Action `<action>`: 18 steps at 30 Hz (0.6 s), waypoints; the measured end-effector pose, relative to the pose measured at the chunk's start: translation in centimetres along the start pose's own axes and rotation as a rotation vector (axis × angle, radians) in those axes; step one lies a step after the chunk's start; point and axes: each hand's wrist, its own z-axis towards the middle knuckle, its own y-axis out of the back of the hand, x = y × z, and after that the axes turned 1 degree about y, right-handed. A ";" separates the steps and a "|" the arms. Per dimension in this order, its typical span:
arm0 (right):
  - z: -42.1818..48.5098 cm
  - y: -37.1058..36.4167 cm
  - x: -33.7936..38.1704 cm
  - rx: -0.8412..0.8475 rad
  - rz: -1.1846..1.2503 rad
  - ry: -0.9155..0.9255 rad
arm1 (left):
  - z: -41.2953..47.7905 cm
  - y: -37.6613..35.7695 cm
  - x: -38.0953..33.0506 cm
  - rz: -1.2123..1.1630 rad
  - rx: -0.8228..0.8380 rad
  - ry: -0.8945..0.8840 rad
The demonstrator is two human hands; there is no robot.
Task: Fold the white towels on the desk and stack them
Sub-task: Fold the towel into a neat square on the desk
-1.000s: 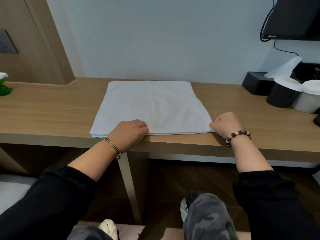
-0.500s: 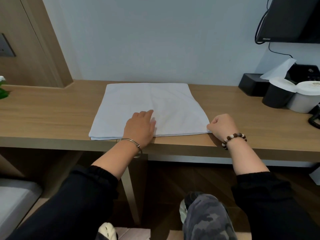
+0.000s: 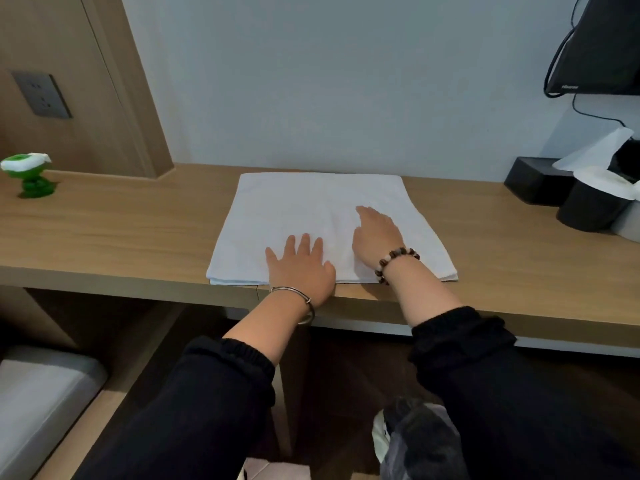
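Note:
A white towel [image 3: 294, 206], folded into a layered square, lies flat on the wooden desk [image 3: 138, 230] with its near edge at the desk's front. My left hand [image 3: 300, 268] presses flat on the towel's near middle, fingers spread and straight. My right hand [image 3: 375, 235] lies on the towel just right of the left one, with its fingers stretched toward the towel's centre. Neither hand holds anything.
A green and white ornament [image 3: 29, 174] stands at the desk's far left. At the far right sit a black tissue box [image 3: 533, 183], a black cup [image 3: 592, 209] and a pale cup [image 3: 628, 225]. A screen [image 3: 602, 46] hangs on the wall above them.
My right hand has left the towel's right near corner and moved left onto the towel, fingers now straight. My left hand slid a little further onto the towel and spread flat.

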 end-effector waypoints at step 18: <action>0.4 -2.8 -0.8 0.185 -0.242 -0.007 | -3.0 2.2 12.7 -0.388 -0.356 0.336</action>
